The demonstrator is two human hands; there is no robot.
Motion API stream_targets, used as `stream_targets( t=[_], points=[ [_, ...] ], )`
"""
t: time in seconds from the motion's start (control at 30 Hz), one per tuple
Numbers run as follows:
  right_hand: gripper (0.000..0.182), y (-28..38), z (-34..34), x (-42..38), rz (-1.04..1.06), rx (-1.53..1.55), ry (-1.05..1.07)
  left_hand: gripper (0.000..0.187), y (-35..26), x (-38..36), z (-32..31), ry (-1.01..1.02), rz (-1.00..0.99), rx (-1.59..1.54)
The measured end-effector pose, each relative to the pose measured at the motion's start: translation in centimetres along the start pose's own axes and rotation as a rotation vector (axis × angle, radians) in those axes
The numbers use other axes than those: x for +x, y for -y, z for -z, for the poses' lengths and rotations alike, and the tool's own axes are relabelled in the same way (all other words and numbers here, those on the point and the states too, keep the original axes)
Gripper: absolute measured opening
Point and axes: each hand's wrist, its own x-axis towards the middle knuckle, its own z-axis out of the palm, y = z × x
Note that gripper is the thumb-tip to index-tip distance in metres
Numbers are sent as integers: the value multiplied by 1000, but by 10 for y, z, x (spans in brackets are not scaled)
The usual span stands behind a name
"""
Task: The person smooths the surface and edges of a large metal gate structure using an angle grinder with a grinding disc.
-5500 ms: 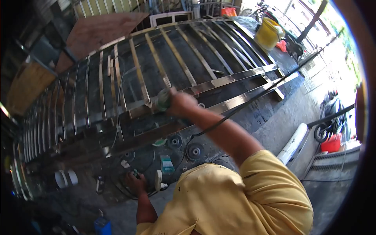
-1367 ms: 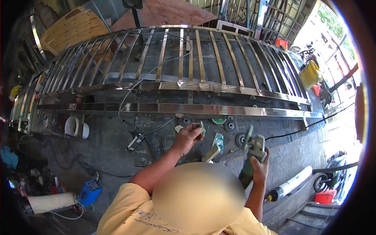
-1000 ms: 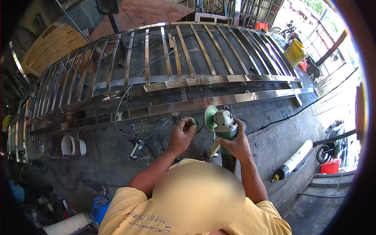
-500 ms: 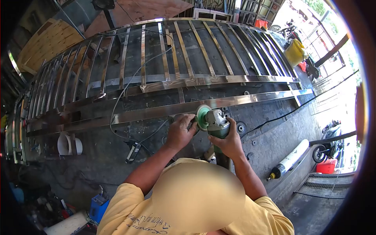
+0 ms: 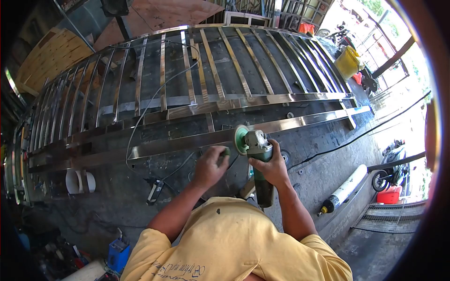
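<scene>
My right hand [image 5: 271, 167] grips the body of a green angle grinder [image 5: 257, 158], its green disc [image 5: 240, 140] turned to the left and held upright. My left hand [image 5: 209, 165] is closed around a small green tool [image 5: 227, 151] right beside the disc. Both hands hover above the dark floor, just in front of the near rail of a large stainless steel gate [image 5: 197, 100] that lies flat.
A black cable [image 5: 356, 138] runs right from the grinder. A gas cylinder [image 5: 344, 188] lies at the right. White pipe pieces [image 5: 77, 181] and a welding handle [image 5: 154, 192] lie at the left, a yellow bucket [image 5: 347, 62] at the far right, a blue box [image 5: 118, 255] below.
I lifted the grinder off the gate bars and brought it in front of me. My left hand picked up the small green tool and moved it to the disc.
</scene>
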Motion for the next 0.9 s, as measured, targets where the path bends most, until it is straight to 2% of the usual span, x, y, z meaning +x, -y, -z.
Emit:
stream_targets(
  t=[0.13,0.2,0.3,0.4,0.47,0.67,0.77,0.83,0.9],
  points=[
    [93,-5,17,48,10,-129,-65,26,63,16,43,-217,28,293],
    [90,6,27,75,-8,-211,-91,27,108,17,73,-260,15,458],
    [93,-1,40,131,-17,-363,-103,27,159,9,106,-291,36,599],
    [104,-6,48,186,-88,-552,-133,27,190,-2,112,-337,132,684],
    [105,-14,51,215,-67,-626,-171,26,189,2,110,-355,171,688],
    [104,4,52,262,-230,-781,-81,27,176,7,112,-336,197,717],
    [94,10,34,269,-170,-872,-137,29,174,6,111,-330,192,742],
    [79,27,19,267,-175,-911,-85,30,174,7,111,-332,182,751],
    [77,50,3,258,-167,-938,-18,30,172,8,112,-331,165,748]
  ],
)
